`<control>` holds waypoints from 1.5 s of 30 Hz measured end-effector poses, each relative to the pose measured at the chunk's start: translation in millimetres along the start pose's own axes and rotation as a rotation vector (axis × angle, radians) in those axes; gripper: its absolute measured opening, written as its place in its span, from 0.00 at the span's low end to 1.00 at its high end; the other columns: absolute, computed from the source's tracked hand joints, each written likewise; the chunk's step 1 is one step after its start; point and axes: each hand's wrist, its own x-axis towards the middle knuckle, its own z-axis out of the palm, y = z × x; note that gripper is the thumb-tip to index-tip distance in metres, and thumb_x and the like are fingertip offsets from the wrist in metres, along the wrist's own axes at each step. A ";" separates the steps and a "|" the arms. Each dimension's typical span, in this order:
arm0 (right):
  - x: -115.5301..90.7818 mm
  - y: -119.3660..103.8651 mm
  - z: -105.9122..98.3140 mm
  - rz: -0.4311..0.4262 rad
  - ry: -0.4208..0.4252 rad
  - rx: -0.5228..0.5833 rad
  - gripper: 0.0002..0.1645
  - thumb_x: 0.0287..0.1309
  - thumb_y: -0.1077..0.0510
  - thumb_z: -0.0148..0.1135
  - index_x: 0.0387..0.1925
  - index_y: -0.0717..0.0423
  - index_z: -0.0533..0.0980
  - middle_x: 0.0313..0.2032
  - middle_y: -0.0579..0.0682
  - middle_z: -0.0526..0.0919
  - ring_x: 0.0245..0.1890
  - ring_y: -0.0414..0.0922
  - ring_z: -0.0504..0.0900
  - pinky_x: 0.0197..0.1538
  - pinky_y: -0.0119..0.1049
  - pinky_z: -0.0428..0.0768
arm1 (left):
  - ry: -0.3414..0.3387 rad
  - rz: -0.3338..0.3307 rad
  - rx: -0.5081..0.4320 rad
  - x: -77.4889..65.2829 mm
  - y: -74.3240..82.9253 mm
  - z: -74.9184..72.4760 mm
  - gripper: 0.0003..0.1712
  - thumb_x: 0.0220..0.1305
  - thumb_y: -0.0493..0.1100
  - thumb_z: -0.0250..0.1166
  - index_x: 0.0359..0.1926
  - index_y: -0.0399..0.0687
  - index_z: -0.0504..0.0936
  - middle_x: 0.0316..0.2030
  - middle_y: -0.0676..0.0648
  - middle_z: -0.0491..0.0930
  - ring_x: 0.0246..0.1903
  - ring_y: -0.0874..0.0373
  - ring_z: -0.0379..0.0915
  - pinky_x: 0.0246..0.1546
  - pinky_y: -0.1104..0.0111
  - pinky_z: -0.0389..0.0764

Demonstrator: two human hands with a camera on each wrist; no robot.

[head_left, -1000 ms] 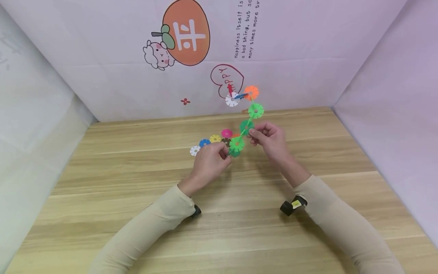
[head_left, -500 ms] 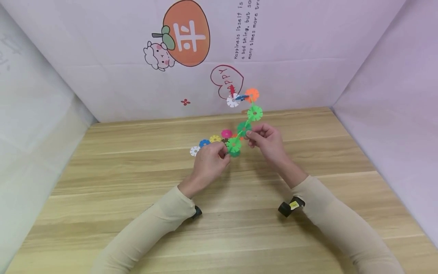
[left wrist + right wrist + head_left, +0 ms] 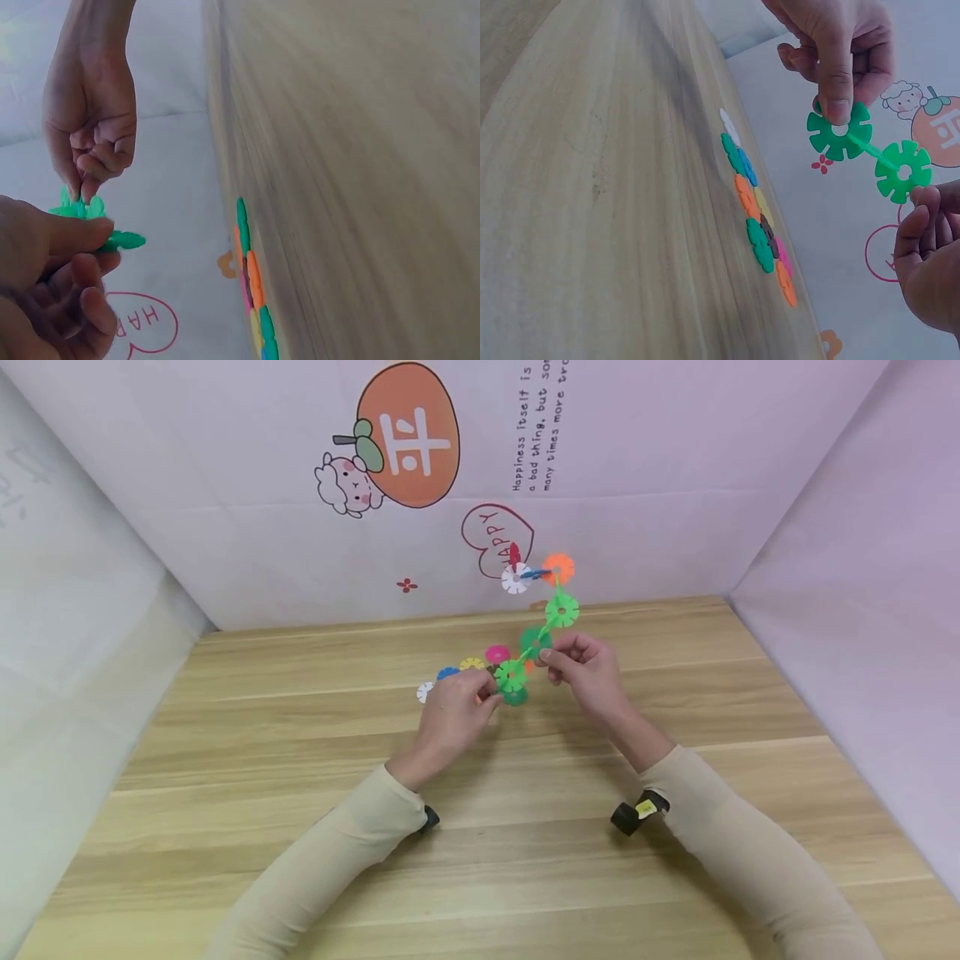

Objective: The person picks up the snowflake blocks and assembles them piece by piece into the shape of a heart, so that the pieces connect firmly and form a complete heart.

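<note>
From here I have the left hand and right hand both pinching the disc chain above the worktop, and judge that pushing it askew could spring it apart.

Gap between sleeves; chain, loose discs block beyond.

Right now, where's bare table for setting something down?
Free: tabletop between left sleeve and right sleeve, also between right sleeve and right wall. Crowded: far middle, with loose discs and raised chain in left hand and right hand.
</note>
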 end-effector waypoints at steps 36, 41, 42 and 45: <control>-1.9 -0.7 -20.0 0.006 -0.219 -0.087 0.10 0.68 0.66 0.61 0.43 0.73 0.75 0.35 0.65 0.83 0.27 0.42 0.77 0.33 0.32 0.79 | -0.339 -0.636 -1.832 68.9 -19.7 -28.3 0.33 0.78 0.62 0.47 0.54 0.35 0.79 0.40 0.42 0.87 0.21 0.56 0.80 0.24 0.69 0.80; -2.6 -1.7 -22.7 0.020 -0.237 -0.096 0.08 0.68 0.66 0.61 0.43 0.70 0.76 0.34 0.60 0.84 0.28 0.41 0.77 0.33 0.32 0.79 | -0.360 -0.615 -1.870 70.0 -15.2 -27.2 0.33 0.78 0.61 0.47 0.51 0.36 0.82 0.39 0.43 0.88 0.21 0.55 0.80 0.24 0.69 0.79; -2.9 -1.7 -23.1 0.022 -0.242 -0.095 0.07 0.68 0.67 0.61 0.43 0.70 0.76 0.33 0.59 0.84 0.28 0.41 0.77 0.33 0.32 0.79 | -0.365 -0.612 -1.876 69.8 -14.8 -27.0 0.33 0.78 0.61 0.46 0.51 0.36 0.82 0.39 0.43 0.88 0.21 0.55 0.81 0.24 0.69 0.79; -3.8 -1.5 -24.2 0.028 -0.253 -0.098 0.08 0.68 0.67 0.61 0.43 0.71 0.75 0.34 0.62 0.84 0.28 0.41 0.77 0.34 0.32 0.79 | -0.374 -0.612 -1.888 68.2 -13.5 -27.3 0.33 0.79 0.60 0.46 0.51 0.36 0.82 0.39 0.43 0.88 0.21 0.55 0.80 0.24 0.69 0.78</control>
